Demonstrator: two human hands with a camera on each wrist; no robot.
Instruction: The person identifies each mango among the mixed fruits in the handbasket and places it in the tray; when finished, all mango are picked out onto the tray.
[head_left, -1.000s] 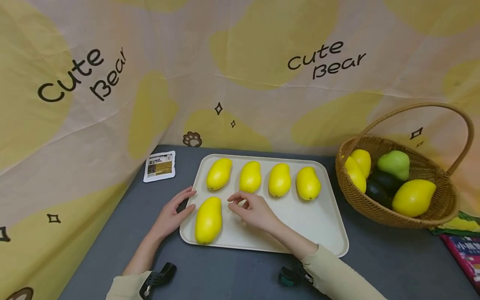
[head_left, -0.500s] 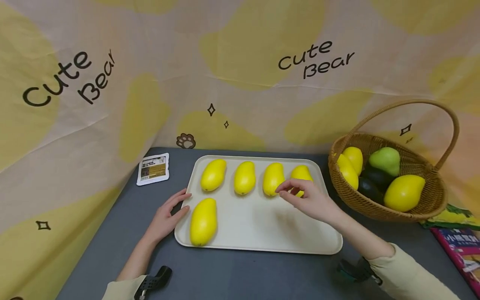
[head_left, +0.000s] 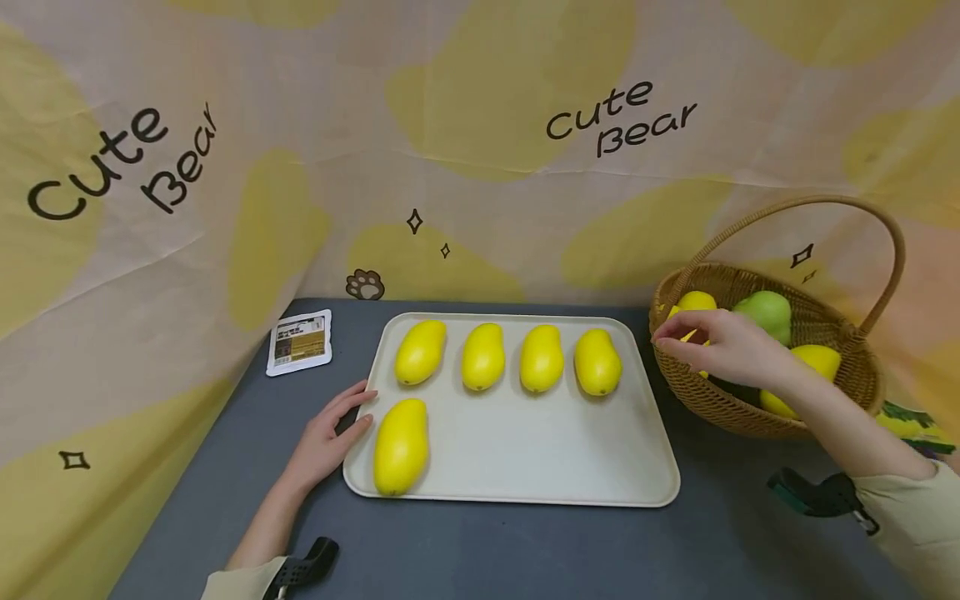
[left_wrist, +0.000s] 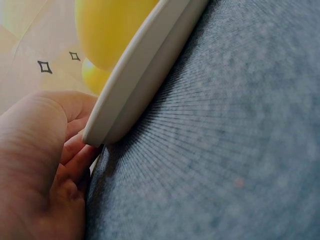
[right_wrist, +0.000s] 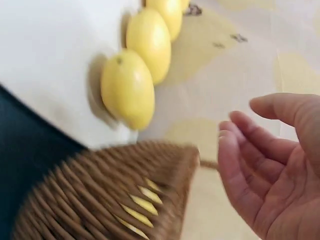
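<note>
My left hand (head_left: 322, 446) rests against the left rim of a cream tray (head_left: 540, 454), its fingers touching the edge. On the tray, a yellow mango (head_left: 401, 447) lies at the front left, close to that hand. Several more mangoes, such as the one at the right end (head_left: 597, 362), form a row along the back. My right hand (head_left: 731, 346) is above the left side of a wicker basket (head_left: 720, 408), fingers loosely bent and holding nothing. In the right wrist view a gap shows between its thumb and fingertips.
The basket, with a tall arched handle (head_left: 896, 258), holds yellow mangoes (head_left: 813, 362) and a green fruit (head_left: 768, 315); the right hand and arm hide part of them. A white packet (head_left: 300, 343) lies at the back left. A printed cloth (head_left: 480, 125) hangs behind the table.
My right hand has moved right, from beside the front-left mango, across the tray to above the basket. The left hand keeps its place at the rim. The head view has shifted slightly.
</note>
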